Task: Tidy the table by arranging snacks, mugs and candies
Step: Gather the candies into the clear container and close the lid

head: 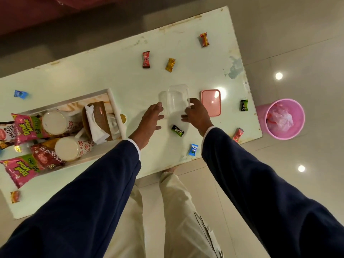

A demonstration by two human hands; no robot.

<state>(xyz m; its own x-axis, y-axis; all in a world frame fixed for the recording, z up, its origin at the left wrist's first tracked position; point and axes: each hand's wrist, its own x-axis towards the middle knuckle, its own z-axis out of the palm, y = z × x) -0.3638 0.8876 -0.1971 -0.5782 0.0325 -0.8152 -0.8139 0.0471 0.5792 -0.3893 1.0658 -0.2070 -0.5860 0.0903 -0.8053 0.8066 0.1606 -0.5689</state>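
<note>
A clear plastic container (176, 98) stands on the white table (111, 75), with its pink lid (211, 102) lying just to its right. My left hand (150, 120) touches the container's left side, fingers spread. My right hand (195, 115) grips its right edge. Wrapped candies lie scattered around: a red one (146, 59), a gold one (170, 64), a red-yellow one (204, 39), green ones (177, 130) (244, 105), blue ones (193, 149) (20, 94). A white tray (113, 103) on the left holds two mugs (54, 122) (68, 148) and snack packets (24, 128).
A tissue holder (96, 121) sits in the tray beside the mugs. A pink waste bin (284, 119) with a plastic liner stands on the floor past the table's right end. More candies lie at the table's front edge (237, 134) and front left (15, 196).
</note>
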